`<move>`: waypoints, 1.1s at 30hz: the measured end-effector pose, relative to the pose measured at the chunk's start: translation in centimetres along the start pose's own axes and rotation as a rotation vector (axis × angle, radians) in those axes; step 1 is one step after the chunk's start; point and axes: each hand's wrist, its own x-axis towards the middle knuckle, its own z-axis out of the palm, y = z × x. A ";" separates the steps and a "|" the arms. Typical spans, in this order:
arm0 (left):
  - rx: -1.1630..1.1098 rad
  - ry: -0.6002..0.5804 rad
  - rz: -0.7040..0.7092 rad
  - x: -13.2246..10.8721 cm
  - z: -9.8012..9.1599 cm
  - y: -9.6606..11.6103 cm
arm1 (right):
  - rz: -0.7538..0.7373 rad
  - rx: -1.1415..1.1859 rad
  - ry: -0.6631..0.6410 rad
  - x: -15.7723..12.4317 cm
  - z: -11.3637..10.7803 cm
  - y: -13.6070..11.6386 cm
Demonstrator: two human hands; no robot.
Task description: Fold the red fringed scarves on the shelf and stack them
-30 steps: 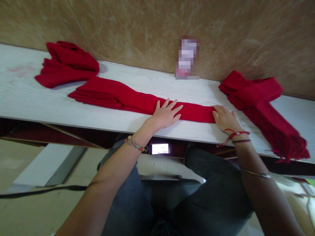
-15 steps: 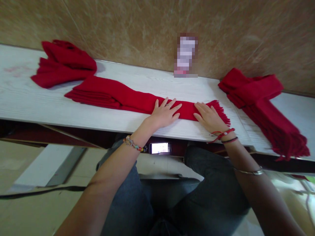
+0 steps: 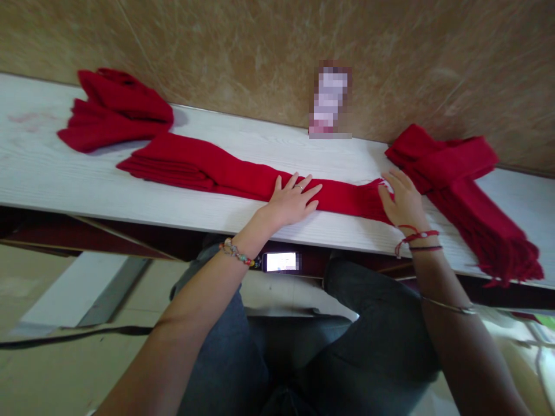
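A long red scarf (image 3: 225,173) lies stretched along the white wooden table (image 3: 65,185), folded thick at its left end. My left hand (image 3: 292,202) lies flat on its middle with the fingers spread and a ring on one finger. My right hand (image 3: 403,199) rests open on the scarf's fringed right end, fingers stretched toward the back.
A heap of folded red scarves (image 3: 115,110) sits at the back left. More red scarves (image 3: 463,185) with fringe trail off the right edge. A blurred upright item (image 3: 329,101) leans on the marbled wall. A phone (image 3: 281,262) lies on my lap under the table edge.
My right hand slid left along the scarf, then back right to its fringed end. The left hand stayed pressed on the middle.
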 end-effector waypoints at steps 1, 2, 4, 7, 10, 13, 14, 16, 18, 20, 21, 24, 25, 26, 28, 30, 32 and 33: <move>0.001 0.002 0.000 0.0 0.0 0.0 | -0.056 0.042 -0.001 0.3 0.2 -1.0; 0.002 0.007 0.000 0.0 0.1 0.0 | -0.109 0.073 -0.018 0.6 0.4 -1.9; 0.006 0.018 -0.002 0.0 0.2 0.0 | -0.178 0.095 -0.080 1.1 1.2 -3.6; 0.013 0.029 -0.003 0.1 0.3 0.0 | -0.211 0.074 -0.204 1.6 2.3 -4.6; 0.015 0.031 0.002 0.1 0.4 -0.1 | -0.214 0.066 -0.245 1.7 2.8 -3.8; 0.014 0.028 0.005 0.1 0.3 -0.1 | -0.189 0.076 -0.194 1.5 2.7 -2.1; 0.013 0.022 0.004 0.0 0.3 -0.1 | -0.176 0.079 -0.177 1.3 2.6 -1.6; 0.008 0.005 0.000 0.0 0.1 0.0 | -0.149 0.073 -0.163 0.9 2.1 -0.5; 0.002 -0.007 -0.002 -0.1 0.0 0.0 | -0.121 0.046 -0.171 0.5 1.6 0.3; -0.004 -0.008 -0.001 -0.1 -0.1 0.0 | -0.095 0.007 -0.191 0.2 1.1 1.0; -0.007 -0.006 0.000 -0.1 -0.1 0.0 | -0.083 -0.012 -0.198 0.1 0.9 1.4; -0.014 -0.005 0.000 -0.1 -0.1 0.1 | -0.056 -0.054 -0.197 -0.2 0.6 2.2; -0.016 -0.006 -0.002 -0.1 -0.2 0.1 | -0.045 -0.062 -0.192 -0.3 0.6 2.5; -0.017 -0.007 -0.005 -0.1 -0.2 0.1 | -0.031 -0.069 -0.192 -0.3 0.5 2.8; -0.018 -0.007 -0.009 -0.1 -0.1 0.1 | 0.008 -0.089 -0.197 -0.4 0.4 3.0; -0.015 0.000 -0.007 -0.1 0.0 0.0 | 0.056 -0.110 -0.167 -0.3 0.0 2.8; -0.010 0.013 -0.001 -0.1 0.1 0.0 | 0.082 -0.097 -0.072 -0.2 -0.6 2.0; -0.007 0.019 0.002 -0.1 0.1 0.0 | 0.074 -0.072 -0.022 0.0 -0.9 1.4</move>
